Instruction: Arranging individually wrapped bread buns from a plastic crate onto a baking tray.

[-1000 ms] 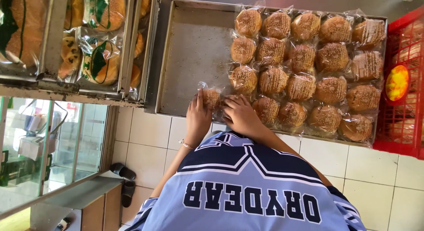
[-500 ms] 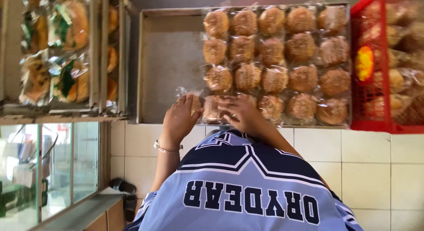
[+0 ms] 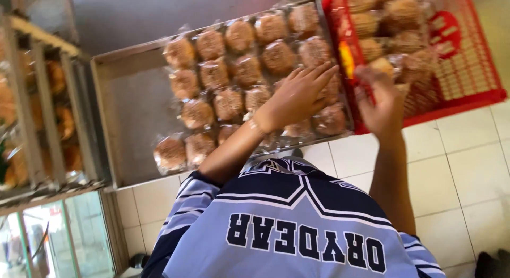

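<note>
A glass-fronted display rack (image 3: 37,113) stands at nine o'clock, its metal rails holding blurred golden loaves in clear wrap. White floor tiles (image 3: 457,171) spread from four to five o'clock, and a plain grey surface (image 3: 159,15) lies at eleven o'clock. A glass pane (image 3: 58,235) shows at seven o'clock, and something dark, too cut off to identify, sits in the five o'clock corner.

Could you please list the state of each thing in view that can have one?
Metal tray: partly filled, left part bare.
Wrapped buns: sealed in clear wrap, lying in rows on the tray.
Red crate: holds more wrapped buns.
Left hand: open, flat on the buns.
Right hand: blurred at the crate's edge; grip unclear.
Side rack: loaded with bread.
</note>
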